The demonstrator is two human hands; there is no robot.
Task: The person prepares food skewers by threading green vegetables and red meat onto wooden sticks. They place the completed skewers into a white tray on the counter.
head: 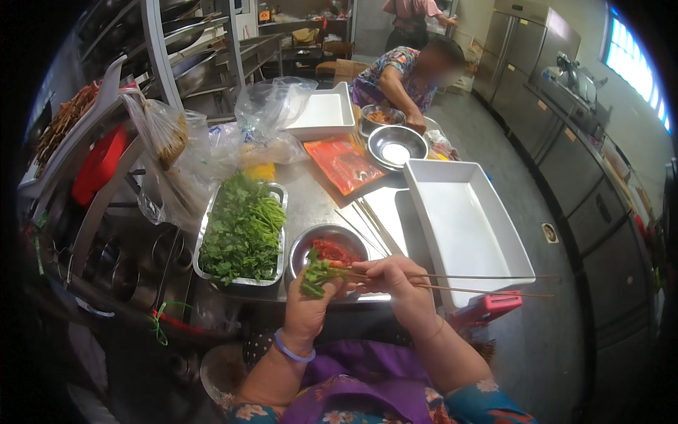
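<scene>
Between the fingers of my left hand is a small bunch of cilantro, held at the near edge of a steel bowl of red meat. My right hand grips thin skewers that stick out to the right; their other ends reach the cilantro. Whether meat is on the skewers there is hidden by my fingers. A foil tray heaped with cilantro stands left of the bowl. More loose skewers lie on the steel table beyond my right hand.
An empty white tray stands at the right, above a red plastic object. Farther back are an orange packet, a steel bowl with white contents, another white tray and plastic bags. A co-worker bends over the far end.
</scene>
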